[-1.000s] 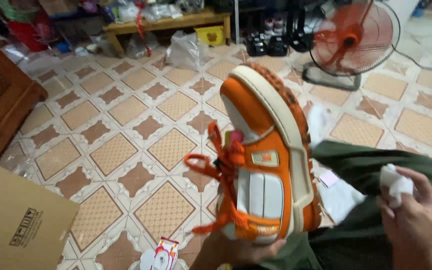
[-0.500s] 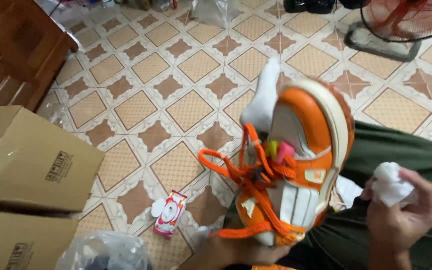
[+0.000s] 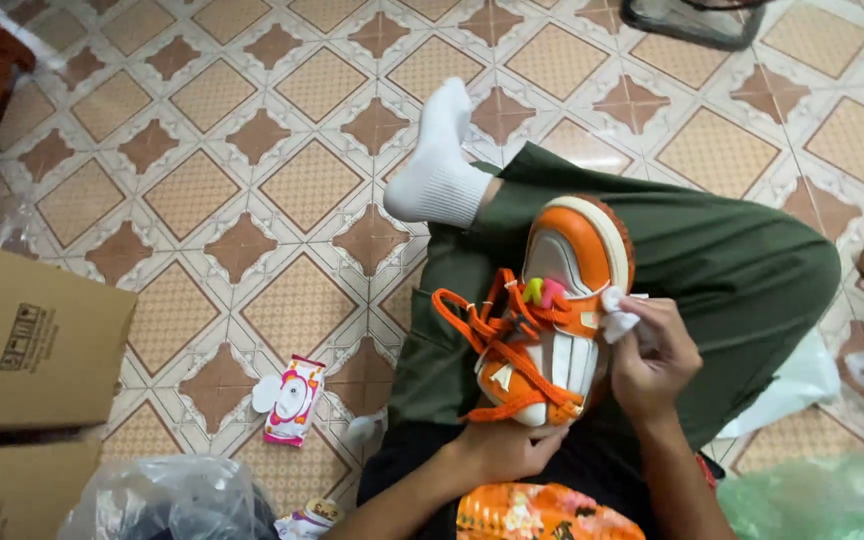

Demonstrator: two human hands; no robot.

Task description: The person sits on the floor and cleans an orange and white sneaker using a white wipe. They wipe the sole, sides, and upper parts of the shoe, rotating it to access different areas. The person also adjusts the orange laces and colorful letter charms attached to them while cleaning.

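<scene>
An orange and white sneaker (image 3: pixel 562 270) with loose orange laces rests on my lap, over green trousers, toe pointing away from me. My left hand (image 3: pixel 500 448) grips its heel end from below. My right hand (image 3: pixel 652 360) pinches a small crumpled white wipe (image 3: pixel 617 316) and presses it against the shoe's right side. Small yellow and pink charms sit on the laces. My white-socked foot (image 3: pixel 440 160) lies on the floor beyond the shoe.
Patterned brown and cream floor tiles (image 3: pixel 212 200) all around. Two cardboard boxes (image 3: pixel 22 350) stand at the left, a pink wipe packet (image 3: pixel 292 398) lies near them, and plastic bags (image 3: pixel 162 500) sit at the bottom. A fan base (image 3: pixel 692 15) is at the top right.
The shoe has come down from raised in front of me onto my lap. My right hand has brought the wipe from the side against the shoe. The view tilted downward.
</scene>
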